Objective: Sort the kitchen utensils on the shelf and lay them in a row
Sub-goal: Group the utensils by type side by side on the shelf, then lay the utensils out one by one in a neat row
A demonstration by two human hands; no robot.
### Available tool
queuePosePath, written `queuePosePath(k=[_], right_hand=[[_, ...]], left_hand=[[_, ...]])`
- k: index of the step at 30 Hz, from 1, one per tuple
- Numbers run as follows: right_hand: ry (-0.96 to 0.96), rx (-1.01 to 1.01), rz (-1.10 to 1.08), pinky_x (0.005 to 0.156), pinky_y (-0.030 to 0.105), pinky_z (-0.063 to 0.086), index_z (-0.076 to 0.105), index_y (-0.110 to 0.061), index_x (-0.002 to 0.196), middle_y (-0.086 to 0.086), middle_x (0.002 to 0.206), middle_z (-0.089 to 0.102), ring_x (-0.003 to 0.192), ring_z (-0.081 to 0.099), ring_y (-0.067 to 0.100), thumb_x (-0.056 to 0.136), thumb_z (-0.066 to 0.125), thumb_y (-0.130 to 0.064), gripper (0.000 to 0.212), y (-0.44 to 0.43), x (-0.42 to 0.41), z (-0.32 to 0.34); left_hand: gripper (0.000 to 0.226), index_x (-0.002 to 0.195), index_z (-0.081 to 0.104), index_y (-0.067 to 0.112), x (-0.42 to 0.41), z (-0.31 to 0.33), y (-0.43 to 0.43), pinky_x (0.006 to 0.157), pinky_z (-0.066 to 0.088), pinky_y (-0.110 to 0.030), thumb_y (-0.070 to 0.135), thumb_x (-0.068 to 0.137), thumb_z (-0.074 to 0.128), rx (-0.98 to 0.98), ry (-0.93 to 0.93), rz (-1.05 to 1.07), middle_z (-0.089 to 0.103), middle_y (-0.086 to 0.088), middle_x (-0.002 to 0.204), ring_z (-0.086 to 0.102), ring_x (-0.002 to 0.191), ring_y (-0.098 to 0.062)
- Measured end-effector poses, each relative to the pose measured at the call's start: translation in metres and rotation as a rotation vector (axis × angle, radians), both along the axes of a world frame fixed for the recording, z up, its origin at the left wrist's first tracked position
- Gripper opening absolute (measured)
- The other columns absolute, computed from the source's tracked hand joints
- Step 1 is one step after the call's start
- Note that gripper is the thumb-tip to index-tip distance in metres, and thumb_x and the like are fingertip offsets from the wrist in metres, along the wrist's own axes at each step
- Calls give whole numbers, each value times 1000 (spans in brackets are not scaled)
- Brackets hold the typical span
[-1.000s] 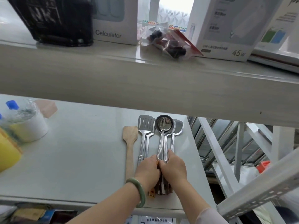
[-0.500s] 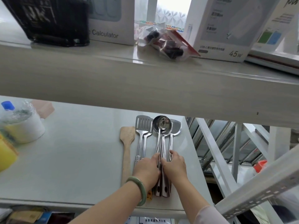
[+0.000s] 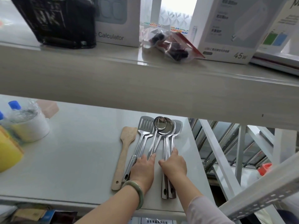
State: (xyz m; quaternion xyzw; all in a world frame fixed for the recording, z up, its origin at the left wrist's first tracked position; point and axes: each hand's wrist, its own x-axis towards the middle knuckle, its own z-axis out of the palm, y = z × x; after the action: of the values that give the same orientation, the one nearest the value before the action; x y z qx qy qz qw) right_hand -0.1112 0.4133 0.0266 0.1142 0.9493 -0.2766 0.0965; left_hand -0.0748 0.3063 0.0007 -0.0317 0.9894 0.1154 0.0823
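Your left hand [image 3: 143, 171] flat on spoon [image 3: 155, 141]; right hand [image 3: 174, 165] presses ladles [image 3: 167, 143] near shelf [image 3: 80, 151] right edge; room left.

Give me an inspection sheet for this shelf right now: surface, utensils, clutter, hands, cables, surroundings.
Surface: white shelf, smooth.
Job's things: wooden spatula leftmost, slotted turner beside it, small ladle overlapping large ladle, solid turner rightmost.
Clutter: yellow bottle, wrapped white tub.
Hands: left hand on small ladle's handle; right hand on the two right handles.
Cables: nothing seen.
Surroundings: upper shelf holds calculator box, 45W box.
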Motion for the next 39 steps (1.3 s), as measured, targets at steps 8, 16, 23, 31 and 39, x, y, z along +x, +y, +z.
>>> queuePosePath(k=[8, 16, 23, 31, 39], right_hand=[[-36, -80, -81, 69, 28, 40, 44, -9, 125, 9, 101, 64, 88, 57, 29, 74, 62, -26, 57, 14, -9, 0], [17, -232, -168, 75, 30, 43, 53, -11, 117, 9, 107, 67, 97, 62, 31, 74, 66, -27, 48, 25, -8, 0], [120, -305, -154, 89, 31, 46, 37, -13, 139, 7, 127, 60, 110, 58, 28, 76, 64, -27, 69, 26, -3, 19], [114, -464, 0, 72, 39, 54, 61, -21, 91, -1, 70, 63, 68, 63, 22, 70, 62, -16, 22, -14, 1, 38], [96, -566, 76, 76, 35, 53, 62, -18, 90, 1, 73, 65, 74, 64, 23, 72, 60, -16, 18, -104, 12, 34]], left_hand=[[63, 148, 9, 17, -1, -4, -4, 102, 39, -35, 0, 93, 33, 38, 81, 79, 32, -11, 141, 39, 127, -26], [59, 148, 11, 18, 0, -8, -4, 103, 36, -35, 9, 95, 35, 20, 106, 4, 34, -8, 139, 39, 125, -26], [54, 146, 19, 20, 1, -3, 11, 99, 39, -38, 13, 95, 35, 56, 73, -55, 37, -10, 136, 44, 118, -27], [34, 121, 54, 24, 11, 24, -7, 89, 45, -34, 30, 98, 30, 540, 317, 73, 54, -4, 108, 52, 98, -19], [38, 105, 62, 28, 43, 38, -67, 92, 51, -45, 47, 87, 34, 1187, 47, 311, 71, -8, 102, 67, 97, -22]])
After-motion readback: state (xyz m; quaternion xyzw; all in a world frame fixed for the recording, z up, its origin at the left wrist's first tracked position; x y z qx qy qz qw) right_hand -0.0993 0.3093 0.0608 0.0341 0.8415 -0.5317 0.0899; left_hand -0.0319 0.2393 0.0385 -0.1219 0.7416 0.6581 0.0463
